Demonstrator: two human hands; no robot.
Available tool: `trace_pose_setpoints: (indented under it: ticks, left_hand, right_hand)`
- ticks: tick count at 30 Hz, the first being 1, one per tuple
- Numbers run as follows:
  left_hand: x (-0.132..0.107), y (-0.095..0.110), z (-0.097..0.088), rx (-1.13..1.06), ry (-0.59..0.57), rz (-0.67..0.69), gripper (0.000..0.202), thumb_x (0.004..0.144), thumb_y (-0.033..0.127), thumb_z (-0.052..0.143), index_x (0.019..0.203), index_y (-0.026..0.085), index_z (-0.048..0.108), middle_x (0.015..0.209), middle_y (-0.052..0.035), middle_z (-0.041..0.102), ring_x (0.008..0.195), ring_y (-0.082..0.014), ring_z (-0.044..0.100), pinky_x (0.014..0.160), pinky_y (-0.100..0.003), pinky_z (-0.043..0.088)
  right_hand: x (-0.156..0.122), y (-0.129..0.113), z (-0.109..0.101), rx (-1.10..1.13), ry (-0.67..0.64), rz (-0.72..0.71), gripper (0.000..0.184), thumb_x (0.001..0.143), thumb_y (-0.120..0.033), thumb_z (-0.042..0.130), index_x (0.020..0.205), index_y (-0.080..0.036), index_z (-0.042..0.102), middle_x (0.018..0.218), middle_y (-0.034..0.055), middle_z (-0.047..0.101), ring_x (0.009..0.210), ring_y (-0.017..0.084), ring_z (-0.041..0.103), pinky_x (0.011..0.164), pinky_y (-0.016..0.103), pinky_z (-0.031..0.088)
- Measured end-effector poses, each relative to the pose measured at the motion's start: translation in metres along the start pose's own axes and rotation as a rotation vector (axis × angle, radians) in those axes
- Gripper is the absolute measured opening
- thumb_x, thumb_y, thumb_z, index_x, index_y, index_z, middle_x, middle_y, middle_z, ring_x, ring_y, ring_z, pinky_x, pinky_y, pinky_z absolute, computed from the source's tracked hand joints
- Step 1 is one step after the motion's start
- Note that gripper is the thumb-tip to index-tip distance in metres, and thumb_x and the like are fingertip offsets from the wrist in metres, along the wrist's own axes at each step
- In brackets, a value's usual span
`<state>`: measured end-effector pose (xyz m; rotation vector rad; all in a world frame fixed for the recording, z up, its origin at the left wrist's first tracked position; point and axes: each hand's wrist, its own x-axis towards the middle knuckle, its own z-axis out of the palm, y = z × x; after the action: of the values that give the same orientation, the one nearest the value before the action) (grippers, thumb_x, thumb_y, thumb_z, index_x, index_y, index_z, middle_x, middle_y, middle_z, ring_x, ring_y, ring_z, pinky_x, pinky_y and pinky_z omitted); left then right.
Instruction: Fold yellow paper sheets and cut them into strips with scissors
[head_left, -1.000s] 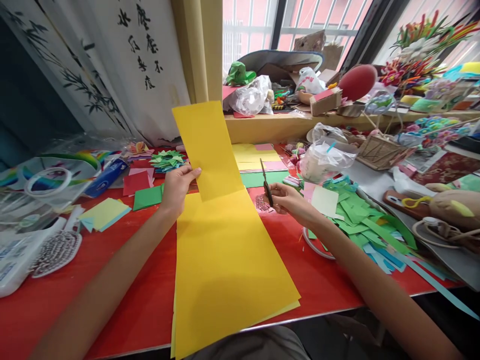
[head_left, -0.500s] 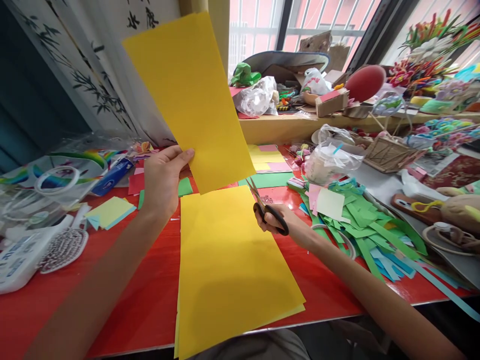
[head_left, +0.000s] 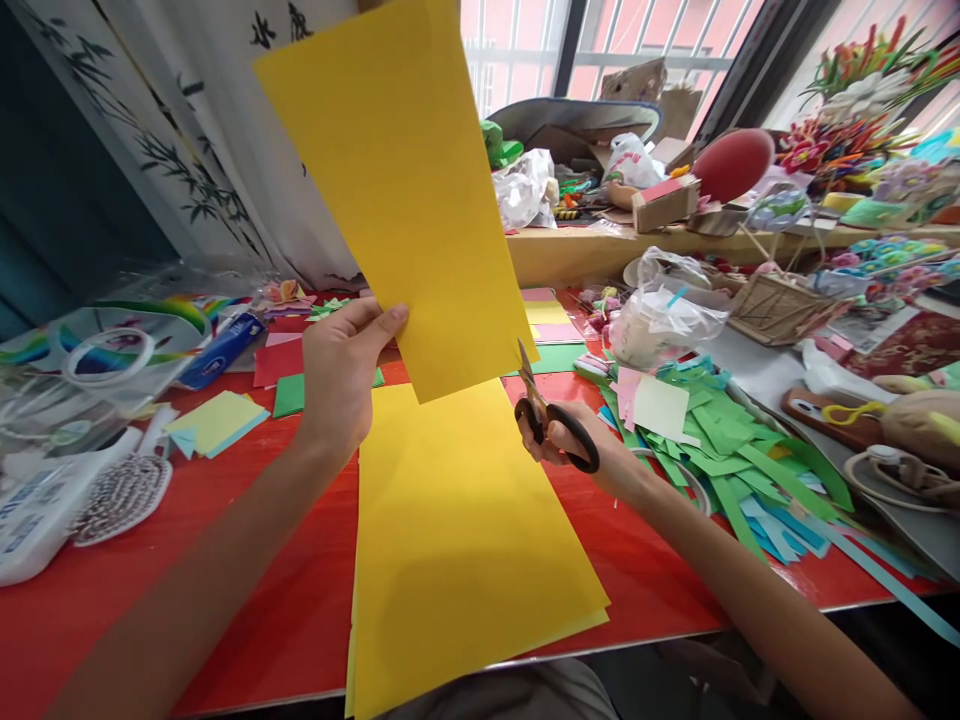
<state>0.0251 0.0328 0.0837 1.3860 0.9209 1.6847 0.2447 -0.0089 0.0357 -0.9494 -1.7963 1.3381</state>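
My left hand (head_left: 346,368) pinches the lower left edge of a tall yellow paper sheet (head_left: 401,180) and holds it upright above the red table (head_left: 247,600). My right hand (head_left: 566,445) grips black-handled scissors (head_left: 551,415), blades slightly apart, their tips touching the sheet's lower right corner. A stack of larger yellow sheets (head_left: 457,540) lies flat on the table under both hands, overhanging the near edge.
Green and blue paper strips (head_left: 720,460) pile up at the right. Small coloured squares (head_left: 217,420), a tape roll (head_left: 105,355) and a hairbrush (head_left: 120,495) lie at the left. A basket (head_left: 772,305), plastic bags and craft flowers crowd the back right.
My left hand has lifted the yellow sheet off the stack and raised it upright. My right hand has brought the scissors up to the sheet's lower right corner.
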Motion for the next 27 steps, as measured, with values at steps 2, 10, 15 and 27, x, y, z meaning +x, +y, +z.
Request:
trace_pose_setpoints:
  ticks: [2, 10, 15, 27]
  left_hand:
    - [-0.0001, -0.0002, 0.0001, 0.006, 0.010, 0.006, 0.011, 0.072, 0.026, 0.061, 0.076, 0.016, 0.066, 0.075, -0.0017, 0.065, 0.069, -0.0147, 0.061, 0.059, -0.024, 0.053]
    - [-0.0004, 0.0005, 0.0018, -0.017, 0.004, 0.004, 0.006, 0.071, 0.023, 0.063, 0.072, 0.019, 0.067, 0.075, -0.0015, 0.065, 0.069, -0.0162, 0.062, 0.058, -0.025, 0.054]
    - [-0.0008, 0.0012, 0.0019, -0.024, 0.002, 0.016, 0.007, 0.072, 0.023, 0.062, 0.073, 0.019, 0.067, 0.074, -0.0016, 0.065, 0.069, -0.0164, 0.062, 0.057, -0.026, 0.054]
    - [0.0004, 0.0029, -0.0009, -0.031, -0.020, 0.042, 0.008, 0.073, 0.022, 0.061, 0.074, 0.016, 0.066, 0.073, -0.0016, 0.065, 0.067, -0.0143, 0.061, 0.058, -0.026, 0.053]
  right_hand:
    - [0.0000, -0.0005, -0.0001, 0.002, -0.005, 0.003, 0.044, 0.074, -0.059, 0.046, 0.064, -0.016, 0.044, 0.060, -0.0013, 0.042, 0.053, 0.009, 0.036, 0.049, 0.024, 0.025]
    - [-0.0002, -0.0016, 0.0000, -0.002, -0.008, -0.012, 0.051, 0.072, -0.066, 0.043, 0.062, -0.016, 0.045, 0.059, -0.0011, 0.042, 0.052, 0.009, 0.035, 0.049, 0.025, 0.024]
    - [-0.0001, -0.0003, 0.0009, 0.013, 0.028, -0.029, 0.050, 0.072, -0.065, 0.045, 0.061, -0.017, 0.043, 0.056, -0.0019, 0.041, 0.052, 0.009, 0.036, 0.049, 0.025, 0.025]
    - [0.0007, 0.0040, 0.0076, 0.086, 0.077, -0.008, 0.041, 0.076, -0.053, 0.050, 0.061, -0.015, 0.047, 0.053, -0.0013, 0.045, 0.047, 0.008, 0.036, 0.044, 0.023, 0.022]
